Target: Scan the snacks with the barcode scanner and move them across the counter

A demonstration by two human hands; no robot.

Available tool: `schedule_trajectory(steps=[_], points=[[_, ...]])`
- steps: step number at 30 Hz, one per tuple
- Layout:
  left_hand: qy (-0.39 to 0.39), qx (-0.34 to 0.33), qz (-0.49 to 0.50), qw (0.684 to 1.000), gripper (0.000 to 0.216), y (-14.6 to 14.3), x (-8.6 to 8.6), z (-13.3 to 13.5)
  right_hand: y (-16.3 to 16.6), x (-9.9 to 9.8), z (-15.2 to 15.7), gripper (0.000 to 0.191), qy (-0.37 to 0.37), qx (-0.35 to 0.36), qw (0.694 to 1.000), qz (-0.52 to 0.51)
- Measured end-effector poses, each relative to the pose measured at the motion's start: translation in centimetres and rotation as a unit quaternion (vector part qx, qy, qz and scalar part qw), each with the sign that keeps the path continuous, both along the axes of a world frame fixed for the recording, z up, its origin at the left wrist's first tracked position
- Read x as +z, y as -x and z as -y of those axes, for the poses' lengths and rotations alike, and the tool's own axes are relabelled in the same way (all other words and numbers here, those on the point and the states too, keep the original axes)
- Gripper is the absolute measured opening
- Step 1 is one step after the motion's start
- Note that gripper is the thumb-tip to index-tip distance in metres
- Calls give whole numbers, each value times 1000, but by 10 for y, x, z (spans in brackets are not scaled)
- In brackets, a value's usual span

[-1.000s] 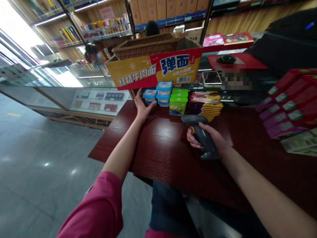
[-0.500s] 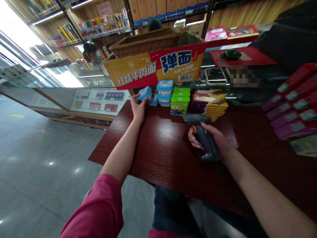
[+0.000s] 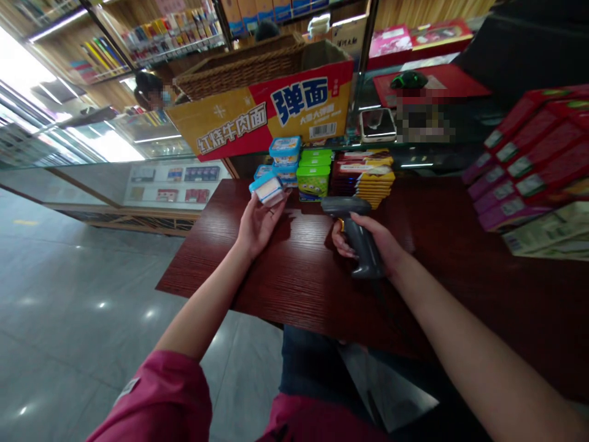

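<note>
Between the fingers of my left hand (image 3: 258,226) is a small plastic tub (image 3: 267,188) with a blue lid, tilted so its pale side faces me. My right hand (image 3: 368,240) is wrapped round the grip of a dark grey barcode scanner (image 3: 353,230), whose head points left toward the tub. Behind the held tub, more blue-lidded tubs (image 3: 284,151) are stacked. Beside them stand green packs (image 3: 315,174), then a pile of red and yellow packets (image 3: 365,175).
A yellow and red noodle carton (image 3: 257,116) with a wicker basket (image 3: 243,64) stands behind the goods on the dark wooden table (image 3: 285,270). Red and purple boxes (image 3: 524,159) are piled at the right. A phone (image 3: 377,125) lies on the glass counter. Another person (image 3: 150,92) is beyond it.
My left hand has lifted the tub away from the stacks, toward me, and turned it so its side shows. The scanner stays in my right hand. The camera view has shifted slightly.
</note>
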State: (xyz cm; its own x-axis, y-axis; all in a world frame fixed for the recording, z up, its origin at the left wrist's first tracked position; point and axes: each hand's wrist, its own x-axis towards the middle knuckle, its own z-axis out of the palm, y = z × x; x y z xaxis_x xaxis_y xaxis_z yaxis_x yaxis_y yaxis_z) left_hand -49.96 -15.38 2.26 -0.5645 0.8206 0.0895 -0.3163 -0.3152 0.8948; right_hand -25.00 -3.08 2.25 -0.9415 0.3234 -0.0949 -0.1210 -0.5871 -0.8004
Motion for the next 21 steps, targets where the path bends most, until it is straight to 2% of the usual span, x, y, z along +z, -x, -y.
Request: schedule_trajectory(steps=[6,11,21], points=[[19,-43,28,999,41,-21,9,-4,3,-2,0,39,-3,12,1000,-12],[59,-86,40,994,39,-27,7,-2,4,-6,1,40,14,36,999,0],[92,-128,54,986,33,-29,2,-5,6,-3,2,39,-9,22,1000,-3]])
